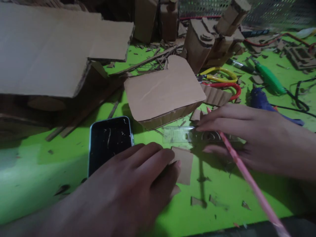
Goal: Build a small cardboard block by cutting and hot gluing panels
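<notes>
My left hand [138,177] is closed, its bent fingers pressed together at the left edge of a small cardboard piece [184,168] on the green tabletop. Part of that piece is hidden under the fingertips. My right hand [249,138] holds a long pink pencil [249,174] that slants between its fingers toward the lower right. Beneath the right fingertips lies a clear plastic ruler [174,134], just beyond the small piece. A rounded cardboard box shape [164,90] sits behind the ruler. Left of it, a phone [108,141] with a dark screen lies partly behind my left hand.
A large cardboard structure [49,49] fills the left side. Behind stand cardboard models [199,42]. To the right are scissors with red and yellow handles [233,89], a green-handled corded tool [270,77] and a blue tool [259,98]. Cardboard scraps [196,200] are scattered about.
</notes>
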Available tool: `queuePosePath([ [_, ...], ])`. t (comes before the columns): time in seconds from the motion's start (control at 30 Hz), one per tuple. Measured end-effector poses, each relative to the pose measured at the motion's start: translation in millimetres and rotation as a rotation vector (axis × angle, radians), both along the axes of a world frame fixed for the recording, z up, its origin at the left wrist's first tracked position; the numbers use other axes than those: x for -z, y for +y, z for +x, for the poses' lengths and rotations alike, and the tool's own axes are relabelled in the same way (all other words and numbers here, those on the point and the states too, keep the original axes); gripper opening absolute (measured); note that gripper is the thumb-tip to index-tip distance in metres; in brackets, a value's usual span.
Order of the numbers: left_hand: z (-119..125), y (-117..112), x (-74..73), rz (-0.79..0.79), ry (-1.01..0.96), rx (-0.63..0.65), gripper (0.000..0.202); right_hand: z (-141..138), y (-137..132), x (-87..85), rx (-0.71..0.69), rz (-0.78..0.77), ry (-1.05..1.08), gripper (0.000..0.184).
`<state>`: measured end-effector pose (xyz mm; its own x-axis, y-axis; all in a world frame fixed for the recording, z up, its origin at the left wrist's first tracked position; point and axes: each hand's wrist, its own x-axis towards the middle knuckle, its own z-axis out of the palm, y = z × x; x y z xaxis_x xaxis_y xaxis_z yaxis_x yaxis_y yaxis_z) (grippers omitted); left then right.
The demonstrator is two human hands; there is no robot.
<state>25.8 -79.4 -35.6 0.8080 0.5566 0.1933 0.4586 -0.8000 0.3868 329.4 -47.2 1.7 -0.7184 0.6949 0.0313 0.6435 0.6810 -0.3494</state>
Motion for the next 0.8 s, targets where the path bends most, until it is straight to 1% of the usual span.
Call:
queuePosePath([
  [0.07, -1, -1, 1.1, -0.008, -0.006, 0.001, 0.01, -2, -2, -1.9, 0.032, -0.065, 0.118, 0.027],
  [0.13, -2, -2, 2.4, 0.013, -0.007, 0.024, 0.011, -5, -4, -3.2, 0.117, -0.188, 0.3, 0.031],
  [0.17, -3, -1, 2.8, 0.029, -0.009, 0.032, 0.012, -7, -5, -3.0, 0.175, -0.281, 0.408, 0.036],
  [0.23, -4, -1, 3.2, 0.058, -0.009, 0.042, 0.014, -12, -7, -0.6, 0.27, -0.522, 0.598, 0.044],
  [0.27, -4, 0, 3.2, 0.069, -0.008, 0.044, 0.016, -15, -8, 1.4, 0.296, -0.635, 0.648, 0.044],
  [0.3, -4, 0, 3.2, 0.077, -0.007, 0.045, 0.017, -17, -8, 3.7, 0.309, -0.716, 0.657, 0.042],
  [0.33, -4, 1, 3.2, 0.081, -0.008, 0.047, 0.018, -20, -8, 6.1, 0.313, -0.754, 0.636, 0.035],
  [0.37, -4, 1, 3.3, 0.082, -0.012, 0.055, 0.019, -22, -7, 8.3, 0.312, -0.756, 0.593, 0.026],
  [0.47, -3, 2, 4.9, 0.072, -0.037, 0.073, 0.02, -25, -6, 12.5, 0.297, -0.682, 0.473, 0.002],
  [0.67, -5, -2, 7.5, 0.061, -0.063, 0.064, 0.029, -26, -3, 11.5, 0.293, -0.616, 0.427, 0.006],
  [0.8, -6, -1, 7.4, 0.07, -0.051, 0.091, 0.035, -26, -2, 10.5, 0.267, -0.612, 0.423, 0.007],
])
